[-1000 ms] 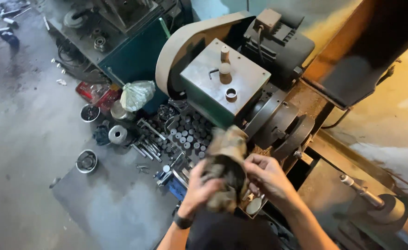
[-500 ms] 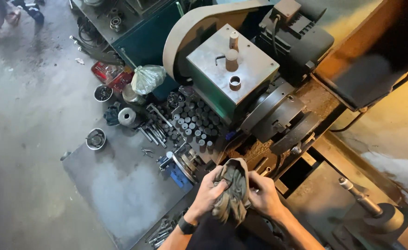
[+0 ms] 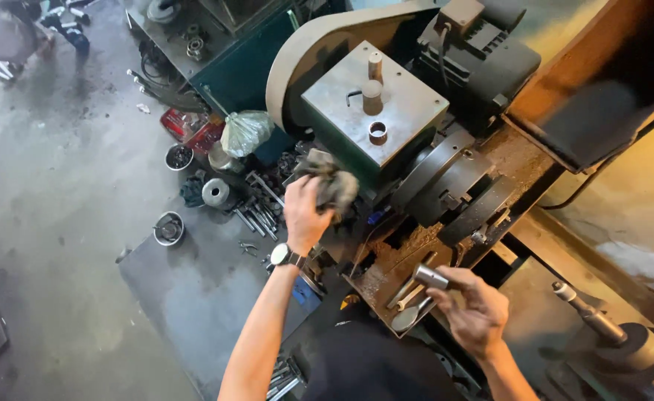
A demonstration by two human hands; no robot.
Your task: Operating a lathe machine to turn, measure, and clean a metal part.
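Observation:
I look down at a metal lathe (image 3: 446,186) from above. My left hand (image 3: 305,212), with a watch on the wrist, is closed on a dirty grey rag (image 3: 331,182) held out over the tool-strewn area beside the green headstock (image 3: 375,111). My right hand (image 3: 472,308) holds a short silver metal cylinder (image 3: 431,277) above the rusty chip tray (image 3: 397,260) in front of the round chuck.
Loose bits, sockets and small metal bowls (image 3: 169,228) lie on the floor and a dark mat (image 3: 193,289) at left. A plastic bag (image 3: 245,132) sits by a red box. The tailstock handle (image 3: 590,319) juts out at lower right.
Both hands were together on the rag. Now the left hand has carried the rag up and away, and the right hand has dropped lower with the metal cylinder.

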